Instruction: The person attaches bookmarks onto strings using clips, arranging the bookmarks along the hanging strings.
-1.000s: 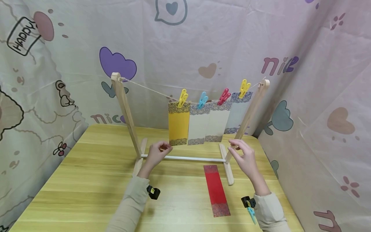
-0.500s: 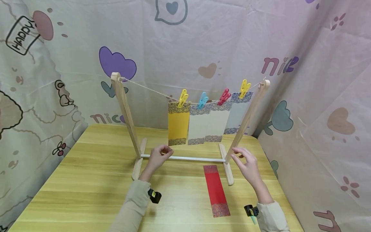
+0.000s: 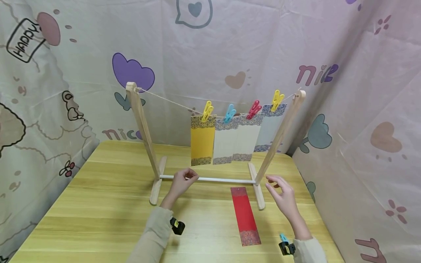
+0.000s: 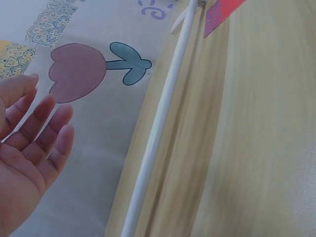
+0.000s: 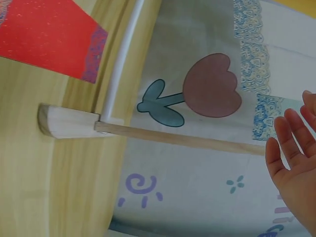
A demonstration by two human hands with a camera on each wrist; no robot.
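My left hand [image 3: 182, 182] hovers in front of the white rod [image 3: 227, 180], fingers loosely bent; the left wrist view shows nothing in it. To the right of the wooden stand my right hand [image 3: 284, 195] is held in the air, thumb apart from the relaxed fingers. On the table between the forearms lies a red card [image 3: 245, 215] with patterned ends. A yellow card [image 3: 202, 142], two white cards [image 3: 224, 144] and a pale blue card [image 3: 270, 126] hang from the string [image 3: 167, 100], pinned by yellow [image 3: 207, 111], blue [image 3: 230, 114] and red [image 3: 254, 110] clothespins.
The stand has a left post [image 3: 143, 135], a right post [image 3: 281, 137] and wooden feet [image 3: 155, 190] on the table [image 3: 92, 204]. A loose blue clothespin [image 3: 283, 238] lies near my right wrist camera [image 3: 287, 248]. A patterned curtain [image 3: 204, 54] closes off the back and sides.
Both hands have drawn down toward me, the left slightly rightward and the right slightly outward, away from the hanging cards. The cards and clothespins stay where they were.
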